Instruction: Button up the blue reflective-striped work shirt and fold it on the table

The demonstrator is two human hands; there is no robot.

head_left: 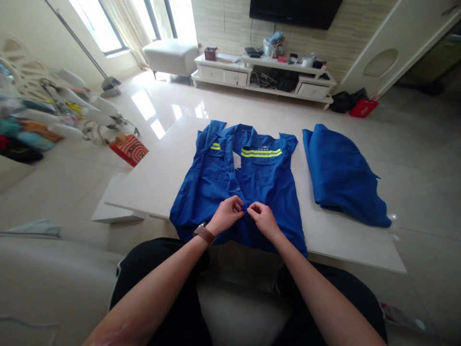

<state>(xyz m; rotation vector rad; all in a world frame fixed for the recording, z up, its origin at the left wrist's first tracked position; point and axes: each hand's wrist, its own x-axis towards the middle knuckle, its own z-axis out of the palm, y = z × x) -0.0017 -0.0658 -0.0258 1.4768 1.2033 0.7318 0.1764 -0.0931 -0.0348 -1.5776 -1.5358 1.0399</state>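
A blue work shirt (273, 187) with yellow-green reflective stripes lies front up on the white table (154, 163), its collar pointing away from me. Its lower hem hangs over the near table edge. My left hand (230, 211), with a watch on the wrist, pinches the front placket low down. Close beside it, my right hand (261, 218) pinches the other side of the placket. A button shows on the placket just above my fingers. Whatever sits between the fingertips is too small to make out. Higher up, the shirt front gapes open and shows a pale label inside.
A folded blue garment (338, 173) lies on the table to the right. A red patterned bag (129, 149) stands on the floor at left, near white chairs. Behind the table are a white TV cabinet (223, 74) with clutter, a bench (171, 55) and a red bag (363, 108).
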